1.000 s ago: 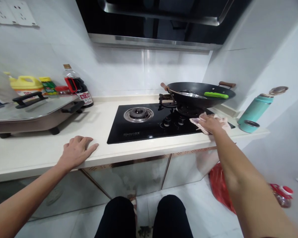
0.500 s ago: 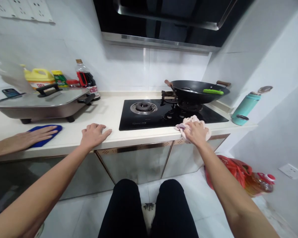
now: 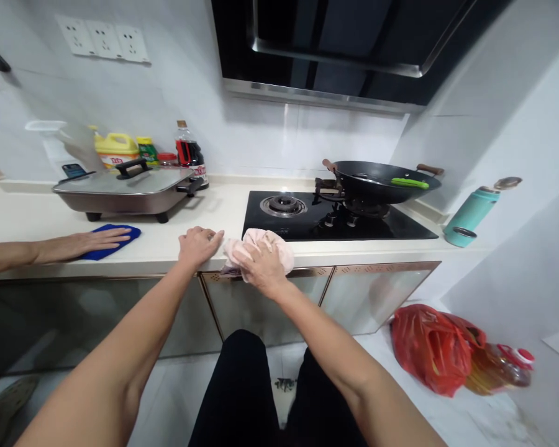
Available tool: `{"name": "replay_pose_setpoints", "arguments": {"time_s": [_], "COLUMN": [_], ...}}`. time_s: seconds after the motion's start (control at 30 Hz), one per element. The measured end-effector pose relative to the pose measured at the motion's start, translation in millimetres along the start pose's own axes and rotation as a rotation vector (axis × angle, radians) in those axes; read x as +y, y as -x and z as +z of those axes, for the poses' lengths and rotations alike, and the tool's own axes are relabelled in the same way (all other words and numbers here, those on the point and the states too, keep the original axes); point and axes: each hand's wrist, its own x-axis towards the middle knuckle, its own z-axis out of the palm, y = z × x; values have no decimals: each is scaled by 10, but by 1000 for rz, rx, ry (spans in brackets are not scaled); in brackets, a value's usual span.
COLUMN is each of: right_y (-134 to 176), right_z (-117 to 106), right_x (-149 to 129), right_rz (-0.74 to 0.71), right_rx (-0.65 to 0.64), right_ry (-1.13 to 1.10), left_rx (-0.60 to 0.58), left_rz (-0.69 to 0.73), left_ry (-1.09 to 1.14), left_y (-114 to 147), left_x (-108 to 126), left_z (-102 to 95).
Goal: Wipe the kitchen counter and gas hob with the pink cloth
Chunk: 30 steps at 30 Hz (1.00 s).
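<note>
My right hand presses a pale pink cloth against the counter's front edge, just at the left front corner of the black gas hob. The cloth is bunched under the fingers and partly hangs over the edge. A short way to the left, my left hand rests on the white countertop, thumb apart from the fingers and nothing in it. Further left, another person's hand lies flat on a blue cloth on the same counter.
An electric pan with a glass lid stands at the left, bottles behind it. A black wok with a green-handled utensil sits on the right burner. A turquoise flask stands at the counter's right end. A red bag and oil bottle are on the floor.
My right hand has slid the pink cloth left along the counter's front edge, from before the right burner to near my left hand. The view has turned slightly left.
</note>
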Motion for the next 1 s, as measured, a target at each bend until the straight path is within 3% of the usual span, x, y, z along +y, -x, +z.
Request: {"name": "replay_pose_setpoints", "arguments": {"time_s": [0.13,0.3,0.43,0.6,0.73,0.87,1.0], "right_y": [283,881,1298,1807,2133,2090,1694], "right_z": [31,-190,-339,-452,-609,-697,-603], "right_x": [490,1345,1837,2405,2893,3016,2557], "right_rz": [-28,83,173,417,614,656,599], "right_rx": [29,15,-40,-67,-92,-196,-233], "right_ry": [41,141,274,408,378,332,364], "left_rx": [-6,-6,0,36,86,132,142], "left_rz": [20,23,25,42,56,56,56], "left_ry": [-5,-13,-17,-9,14,44,82], "left_y": [22,32,61,137,169,170,178], "left_x": [-15,-27,7,63,72,71,83], "left_z": [-7,9,-6,-43,-7,53,63]}}
